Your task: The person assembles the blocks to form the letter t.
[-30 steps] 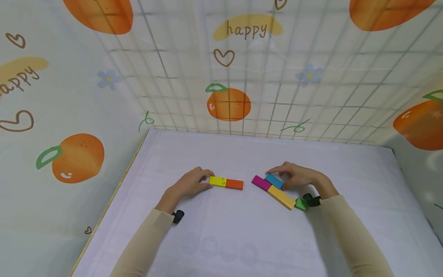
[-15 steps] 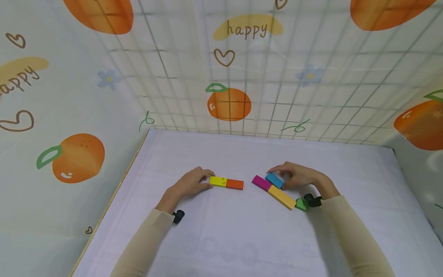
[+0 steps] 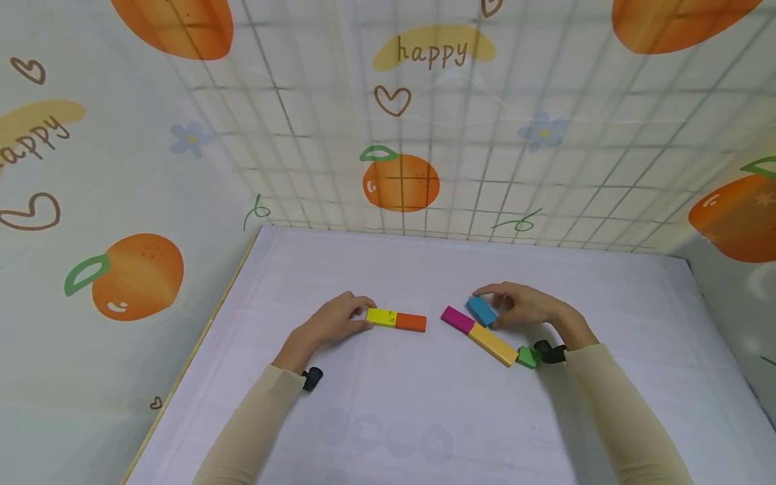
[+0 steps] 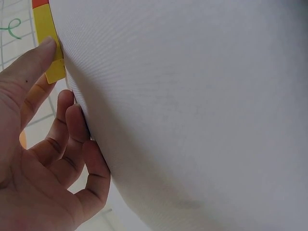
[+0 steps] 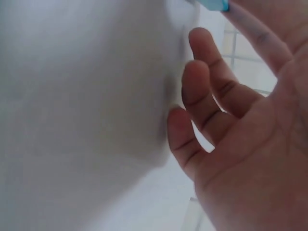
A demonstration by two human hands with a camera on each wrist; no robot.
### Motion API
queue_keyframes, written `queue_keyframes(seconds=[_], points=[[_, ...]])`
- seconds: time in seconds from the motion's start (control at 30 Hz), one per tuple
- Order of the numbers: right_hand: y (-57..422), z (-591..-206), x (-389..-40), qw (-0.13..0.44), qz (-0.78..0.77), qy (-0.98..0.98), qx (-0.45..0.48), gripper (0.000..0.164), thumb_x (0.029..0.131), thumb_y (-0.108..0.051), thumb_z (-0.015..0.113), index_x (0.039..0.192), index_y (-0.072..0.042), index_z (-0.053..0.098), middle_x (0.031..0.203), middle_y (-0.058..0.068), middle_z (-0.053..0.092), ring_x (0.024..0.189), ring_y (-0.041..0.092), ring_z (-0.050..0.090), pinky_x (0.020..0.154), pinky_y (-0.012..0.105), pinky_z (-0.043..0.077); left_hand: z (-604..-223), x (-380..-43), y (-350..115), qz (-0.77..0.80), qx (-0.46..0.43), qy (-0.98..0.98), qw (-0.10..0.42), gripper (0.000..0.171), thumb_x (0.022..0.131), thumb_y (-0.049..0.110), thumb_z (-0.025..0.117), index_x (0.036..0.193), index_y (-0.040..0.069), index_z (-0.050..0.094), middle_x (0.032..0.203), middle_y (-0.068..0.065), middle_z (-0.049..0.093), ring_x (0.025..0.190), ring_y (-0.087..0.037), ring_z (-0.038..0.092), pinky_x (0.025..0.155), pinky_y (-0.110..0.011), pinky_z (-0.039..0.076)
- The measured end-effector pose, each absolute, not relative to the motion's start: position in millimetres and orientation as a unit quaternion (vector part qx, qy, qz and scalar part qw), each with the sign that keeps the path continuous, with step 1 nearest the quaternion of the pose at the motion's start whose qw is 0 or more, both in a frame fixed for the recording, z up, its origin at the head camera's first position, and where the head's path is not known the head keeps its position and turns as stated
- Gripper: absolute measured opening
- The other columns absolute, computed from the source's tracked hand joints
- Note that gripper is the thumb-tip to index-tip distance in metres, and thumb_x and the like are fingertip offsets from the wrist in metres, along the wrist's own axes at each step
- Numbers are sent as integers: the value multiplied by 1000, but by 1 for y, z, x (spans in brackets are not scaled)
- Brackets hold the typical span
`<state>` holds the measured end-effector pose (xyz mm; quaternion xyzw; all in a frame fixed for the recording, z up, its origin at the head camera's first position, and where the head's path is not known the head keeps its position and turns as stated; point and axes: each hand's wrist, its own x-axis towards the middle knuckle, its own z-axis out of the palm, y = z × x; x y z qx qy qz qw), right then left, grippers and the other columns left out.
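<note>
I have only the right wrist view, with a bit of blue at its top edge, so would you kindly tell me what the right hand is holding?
Observer: In the head view, the right hand pinches a small blue block.

Operator: Thank you; what lies close to it?

Observer: A purple block, lying end to end with a longer amber block.

Operator: And what is happening over on the left?

Observer: The left hand pinches one end of a yellow block, whose other end meets a red-orange block.
</note>
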<state>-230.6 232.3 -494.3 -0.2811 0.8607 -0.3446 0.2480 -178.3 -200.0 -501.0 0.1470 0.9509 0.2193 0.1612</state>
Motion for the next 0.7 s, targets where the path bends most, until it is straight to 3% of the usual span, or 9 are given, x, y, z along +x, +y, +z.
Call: queue_keyframes(seconds=[0.7], points=[[224,-492,-226,194,-374,872,-249,63,83,-26,84,138,-18,55,103,8,59,82,25,54,73,40,47,-498,-177,-200,226,146,950,160,39,91,34,75,129,29,65,97,2,54,86,-18,51,75,-33,45]])
